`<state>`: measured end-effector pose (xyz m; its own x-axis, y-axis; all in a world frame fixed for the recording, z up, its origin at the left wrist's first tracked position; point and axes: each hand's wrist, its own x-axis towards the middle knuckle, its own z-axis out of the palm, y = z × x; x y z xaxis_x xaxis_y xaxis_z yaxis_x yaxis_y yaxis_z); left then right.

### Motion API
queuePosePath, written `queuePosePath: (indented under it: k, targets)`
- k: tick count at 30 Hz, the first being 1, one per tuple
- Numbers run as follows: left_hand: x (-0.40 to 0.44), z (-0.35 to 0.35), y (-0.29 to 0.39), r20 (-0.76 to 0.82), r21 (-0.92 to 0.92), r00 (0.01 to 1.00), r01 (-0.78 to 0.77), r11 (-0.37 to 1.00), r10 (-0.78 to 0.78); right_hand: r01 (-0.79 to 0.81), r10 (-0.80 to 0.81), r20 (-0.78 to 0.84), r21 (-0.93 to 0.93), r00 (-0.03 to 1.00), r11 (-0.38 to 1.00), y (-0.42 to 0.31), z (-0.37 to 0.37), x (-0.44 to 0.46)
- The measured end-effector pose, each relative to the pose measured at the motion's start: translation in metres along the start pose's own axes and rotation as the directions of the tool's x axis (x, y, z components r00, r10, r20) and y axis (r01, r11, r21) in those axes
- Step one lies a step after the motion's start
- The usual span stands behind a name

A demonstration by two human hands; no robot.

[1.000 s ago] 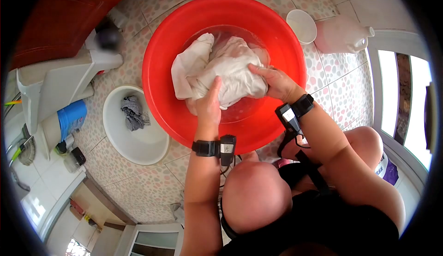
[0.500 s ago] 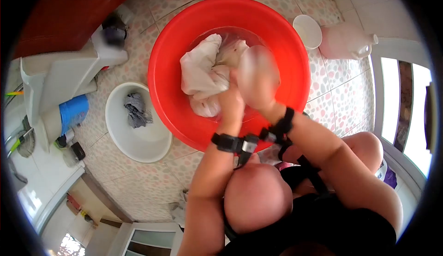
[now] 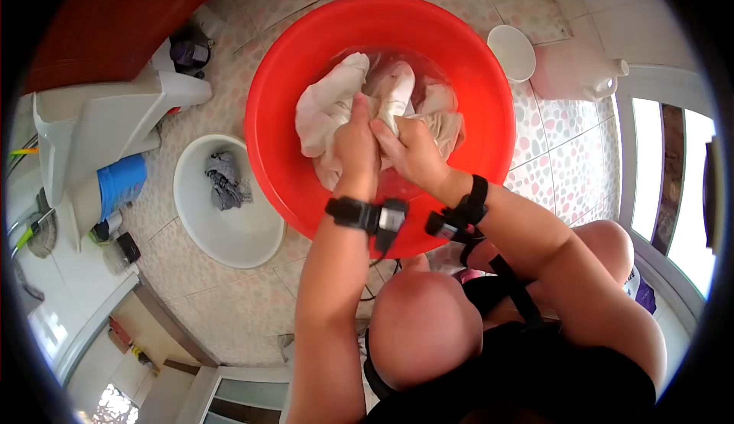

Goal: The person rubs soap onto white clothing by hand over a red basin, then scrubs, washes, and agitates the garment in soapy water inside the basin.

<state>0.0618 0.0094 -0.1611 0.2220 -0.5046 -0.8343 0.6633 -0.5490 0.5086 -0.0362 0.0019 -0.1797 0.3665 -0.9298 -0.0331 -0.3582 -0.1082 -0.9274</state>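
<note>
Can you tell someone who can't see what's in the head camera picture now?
A person's left hand and right hand grip bunched white cloth inside a big red tub. Around the tub on the tiled floor are a white basin holding grey cloth, a small white container and a pale jug.

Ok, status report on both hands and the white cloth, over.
Right hand gripping white cloth; left hand on it, grip partly hidden. Cloth bunched inside red basin. Nothing visibly in the way.

Home wash area: tiled floor (image 3: 218, 298), red tub (image 3: 483, 129)
</note>
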Motion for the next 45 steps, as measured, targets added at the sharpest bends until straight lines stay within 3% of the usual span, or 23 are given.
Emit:
queuePosePath:
  k: [1,3,5,7,9,11,13,15,17,19,21,23,25,27,28,31,33,35,36,39,41,43,45]
  targets:
    - [0.008,-0.007,-0.02,0.0,0.007,1.0,0.005,1.0,-0.005,-0.007,0.007,-0.004,0.002,1.0,1.0,-0.001,-0.004,0.003]
    - [0.024,-0.006,-0.062,0.021,0.369,0.854,-0.49,0.79,0.52,-0.206,0.214,0.075,-0.101,0.974,0.973,0.006,-0.017,0.036]
    - [-0.004,0.015,-0.044,-0.092,0.346,0.924,-0.321,0.882,0.372,-0.196,0.194,-0.031,-0.212,0.98,0.957,0.035,-0.008,0.044]
    - [0.008,0.004,-0.016,-0.008,0.303,0.986,-0.156,0.94,0.166,-0.043,0.037,-0.153,-0.036,0.988,0.998,0.026,0.001,0.027]
    - [0.021,-0.012,-0.015,0.317,-0.201,0.945,-0.018,0.979,0.082,-0.02,0.024,-0.028,0.143,0.999,0.989,0.0,-0.003,0.01]
    - [0.011,0.008,-0.03,-0.092,0.105,0.985,-0.134,0.985,0.144,-0.06,0.093,0.1,-0.288,0.991,0.956,0.01,-0.014,0.032]
    - [-0.001,0.013,-0.035,-0.003,0.089,0.974,-0.224,0.971,0.225,-0.211,0.201,-0.075,-0.168,0.977,0.963,0.02,-0.017,0.05]
    - [0.0,0.009,-0.013,0.029,0.202,0.988,-0.153,0.967,0.15,-0.122,0.108,-0.1,-0.139,0.989,0.983,0.028,0.0,0.029]
    - [0.005,-0.003,-0.012,0.037,0.111,0.997,-0.075,0.991,0.072,-0.021,0.017,-0.1,-0.034,0.995,0.999,0.004,0.002,0.005]
    - [0.028,-0.004,-0.037,-0.046,0.005,0.987,-0.156,0.988,0.156,0.067,-0.067,0.008,-0.215,0.998,0.974,0.018,-0.003,0.023]
    - [0.023,0.003,-0.053,-0.025,-0.059,0.955,-0.296,0.954,0.295,-0.211,0.216,-0.006,-0.246,0.976,0.946,0.032,-0.014,0.053]
    - [0.006,0.009,-0.025,-0.044,0.385,0.981,-0.158,0.909,0.189,-0.248,0.247,-0.028,-0.145,0.969,0.958,0.015,-0.011,0.032]
    - [-0.006,0.012,-0.013,-0.064,0.241,0.984,-0.147,0.959,0.167,-0.102,0.108,0.056,-0.091,0.993,0.991,-0.001,-0.008,0.002]
    - [-0.003,0.013,-0.015,-0.036,-0.043,0.999,-0.027,0.999,0.025,-0.135,0.151,0.084,-0.173,0.985,0.976,0.007,-0.009,0.013]
    - [0.019,0.009,-0.04,-0.103,0.101,0.981,-0.154,0.983,0.164,-0.193,0.203,0.049,-0.159,0.978,0.968,0.021,-0.012,0.032]
    - [0.003,0.012,-0.032,-0.05,0.453,0.968,-0.196,0.87,0.245,-0.31,0.305,-0.06,-0.109,0.95,0.944,0.024,-0.014,0.039]
    - [0.012,0.002,-0.019,-0.063,0.401,0.984,-0.129,0.907,0.168,-0.189,0.194,0.032,-0.113,0.98,0.975,0.009,-0.003,0.008]
    - [0.023,-0.007,-0.02,0.137,-0.082,0.98,-0.135,0.987,0.145,-0.032,0.028,-0.033,-0.144,0.999,0.989,0.011,0.001,0.004]
    - [0.008,0.007,-0.018,-0.063,0.064,0.997,-0.05,0.997,0.054,-0.121,0.124,0.007,-0.184,0.992,0.975,0.016,-0.003,0.016]
    - [0.021,0.011,-0.053,-0.119,0.231,0.942,-0.28,0.932,0.313,-0.258,0.261,-0.005,-0.165,0.965,0.952,0.038,-0.009,0.037]
    - [0.016,0.004,-0.024,-0.052,0.161,0.968,-0.235,0.959,0.246,-0.209,0.201,-0.062,-0.172,0.978,0.963,0.017,-0.006,0.019]
    - [0.009,-0.007,-0.021,0.014,0.107,0.985,-0.173,0.979,0.172,-0.193,0.206,0.086,-0.143,0.975,0.971,0.008,-0.004,0.006]
    - [0.018,-0.013,-0.034,0.058,0.078,0.993,-0.112,0.991,0.108,-0.098,0.152,0.127,-0.356,0.98,0.929,0.014,-0.006,0.014]
